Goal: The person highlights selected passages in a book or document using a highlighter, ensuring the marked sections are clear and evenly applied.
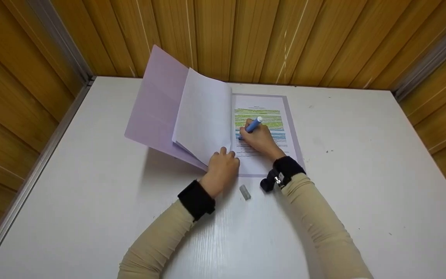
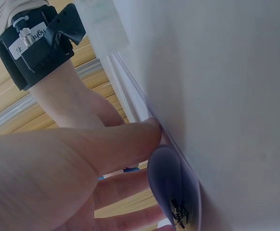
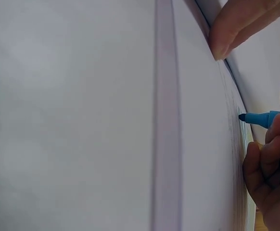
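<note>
Right hand (image 1: pixel 259 140) pinches the blue felt-tip highlighter (image 1: pixel 252 126), tip down-left on the printed white page (image 1: pixel 263 155), while left hand (image 1: pixel 223 166) holds the turned white sheets (image 1: pixel 203 116) just left of it.

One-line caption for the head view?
Right hand runs a blue highlighter over the printed page; left hand holds back turned pages.

Bright even light, soft shadows, blurry close-ups

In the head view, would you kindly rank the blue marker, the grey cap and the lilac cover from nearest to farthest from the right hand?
1. Blue marker: gripped in the right hand, over the coloured page.
2. Grey cap: on the table, toward the person, between the wrists.
3. Lilac cover: raised at the far left.
</note>
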